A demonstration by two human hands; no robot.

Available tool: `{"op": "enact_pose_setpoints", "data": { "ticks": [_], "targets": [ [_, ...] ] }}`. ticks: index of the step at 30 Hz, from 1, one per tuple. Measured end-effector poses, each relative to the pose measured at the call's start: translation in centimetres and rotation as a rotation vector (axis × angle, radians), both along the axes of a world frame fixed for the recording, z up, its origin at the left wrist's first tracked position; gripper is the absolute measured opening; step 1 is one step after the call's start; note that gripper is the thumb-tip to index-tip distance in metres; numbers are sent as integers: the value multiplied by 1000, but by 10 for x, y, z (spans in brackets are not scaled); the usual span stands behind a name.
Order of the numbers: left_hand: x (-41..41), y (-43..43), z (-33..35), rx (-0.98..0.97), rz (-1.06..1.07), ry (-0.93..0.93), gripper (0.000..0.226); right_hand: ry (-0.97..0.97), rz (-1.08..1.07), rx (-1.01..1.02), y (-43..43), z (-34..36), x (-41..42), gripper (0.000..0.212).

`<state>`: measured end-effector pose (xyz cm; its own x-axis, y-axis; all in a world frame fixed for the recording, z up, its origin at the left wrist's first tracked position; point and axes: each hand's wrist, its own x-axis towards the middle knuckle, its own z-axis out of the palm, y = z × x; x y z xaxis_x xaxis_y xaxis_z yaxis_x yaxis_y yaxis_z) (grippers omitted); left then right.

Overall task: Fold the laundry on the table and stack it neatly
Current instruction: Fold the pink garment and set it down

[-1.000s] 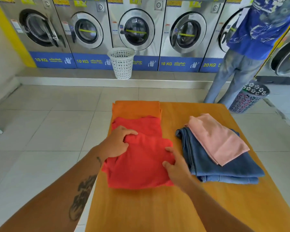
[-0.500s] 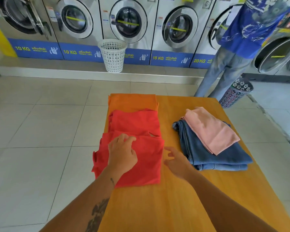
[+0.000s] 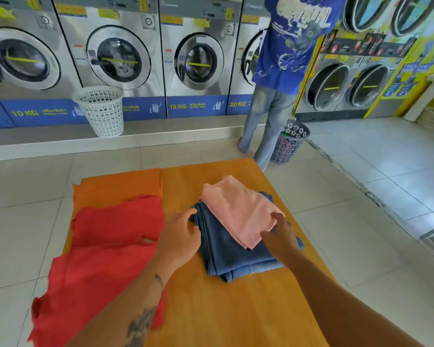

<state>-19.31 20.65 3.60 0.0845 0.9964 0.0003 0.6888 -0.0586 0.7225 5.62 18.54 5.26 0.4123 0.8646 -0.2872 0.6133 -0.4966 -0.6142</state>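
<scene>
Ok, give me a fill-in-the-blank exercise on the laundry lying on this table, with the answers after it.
1. The folded pale pink cloth lies on top of the folded dark ____ garment.
2. The left hand touches that stack at its ____ edge.
3. The right hand reaches to the near corner of the ____ cloth.
4. On the wooden table, the red cloth partly covers a flat ____ cloth beyond it.

Missing words: blue; left; pink; orange
</scene>
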Motion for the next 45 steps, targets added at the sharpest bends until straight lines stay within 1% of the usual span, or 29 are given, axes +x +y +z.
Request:
{"op": "enact_pose_setpoints", "data": {
  "ticks": [1, 3, 6, 8, 9, 11, 13, 14, 16, 18, 21, 23, 25, 27, 30, 33, 36, 38, 40, 43, 45],
  "targets": [
    [12, 7, -1, -18, -14, 10, 49, -41, -16, 15, 4, 0, 10, 57],
    [35, 27, -5, -26, -39, 37, 48, -54, -2, 11, 16, -5, 31, 57],
    [65, 68, -9, 12, -68, 102, 40, 1, 52, -18, 40, -11, 57, 62],
    [82, 97, -14, 62, -57, 165, 42, 50, 95, -32, 56, -18, 70, 66],
    [89, 112, -17, 42, -22, 214, 45, 88, 98, -49, 65, -24, 75, 66],
    [94, 136, -29, -91, 30, 376, 52, 124, 109, -71, 79, -32, 78, 63],
    [91, 156, -40, -178, 34, 437, 61, 139, 121, -62, 86, -35, 78, 59],
    [89, 162, -42, -223, 31, 397, 62, 164, 120, -55, 88, -36, 77, 58],
    [89, 168, -43, -321, 17, 272, 57, 211, 107, -46, 90, -38, 77, 54],
    [94, 167, -42, -373, -19, 228, 53, 220, 89, -28, 91, -40, 77, 50],
    [99, 162, -44, -304, -23, 196, 47, 277, 83, 41, 89, -39, 73, 54],
    [100, 158, -43, -246, -34, 223, 42, 348, 66, 97, 85, -36, 66, 58],
    [103, 154, -37, -144, -72, 292, 41, 416, 24, 147, 80, -34, 57, 62],
    [105, 145, -27, -41, -56, 287, 43, 445, -5, 172, 76, -31, 48, 62],
    [102, 124, -16, -4, 8, 165, 45, 512, -83, 198, 69, -21, 36, 52],
    [86, 95, -11, -71, 56, -6, 46, 517, -96, 295, 53, -9, 23, 53],
    [62, 66, -11, -180, 139, -270, 45, 424, 26, 428, 40, 12, 6, 61],
    [47, 47, -11, -190, 173, -408, 47, 352, 143, 493, 32, 30, -8, 66],
    [33, 30, -5, -166, 228, -542, 55, 311, 244, 551, 22, 48, -22, 67],
    [10, 0, 5, -96, 312, -774, 71, 256, 340, 623, 6, 72, -45, 65],
    [-12, -17, 11, -84, 356, -855, 84, 229, 417, 664, -8, 87, -62, 65]
  ]
}}
